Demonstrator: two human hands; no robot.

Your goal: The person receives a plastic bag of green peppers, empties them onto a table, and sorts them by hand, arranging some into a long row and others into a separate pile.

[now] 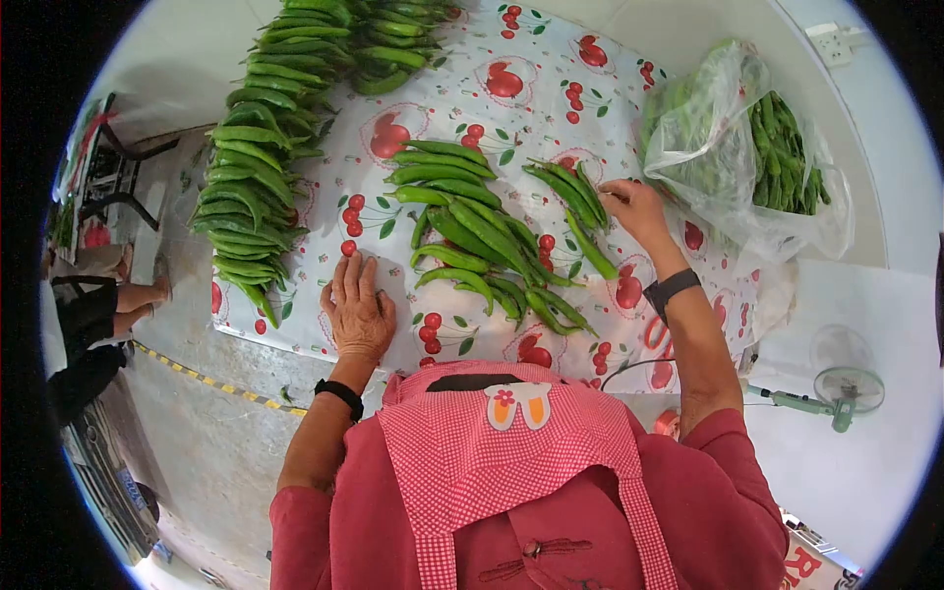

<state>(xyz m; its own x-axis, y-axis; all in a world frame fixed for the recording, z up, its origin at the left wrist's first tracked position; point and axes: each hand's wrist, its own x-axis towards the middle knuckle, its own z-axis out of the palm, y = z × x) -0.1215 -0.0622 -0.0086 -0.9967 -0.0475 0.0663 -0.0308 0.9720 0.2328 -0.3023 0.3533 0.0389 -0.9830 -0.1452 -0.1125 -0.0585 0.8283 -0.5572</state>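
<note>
My left hand (359,310) lies flat on the cherry-print tablecloth (339,339), fingers stretched out and nothing under them that I can see. To its right is a loose pile of long green peppers (482,231). My right hand (634,208) is beside a smaller group of green peppers (570,192), its thumb and fingertips pinched together near their right end. Whatever those fingertips hold, if anything, is too small to make out. One more green pepper (592,251) points toward me just below that group.
Long neat rows of green peppers (251,147) line the table's left side and far end. A clear plastic bag (703,147) full of green peppers stands at the right. Red-handled scissors (657,336) lie near the right front edge. A small green fan (841,398) is farther right. Another person's legs (138,295) show at left.
</note>
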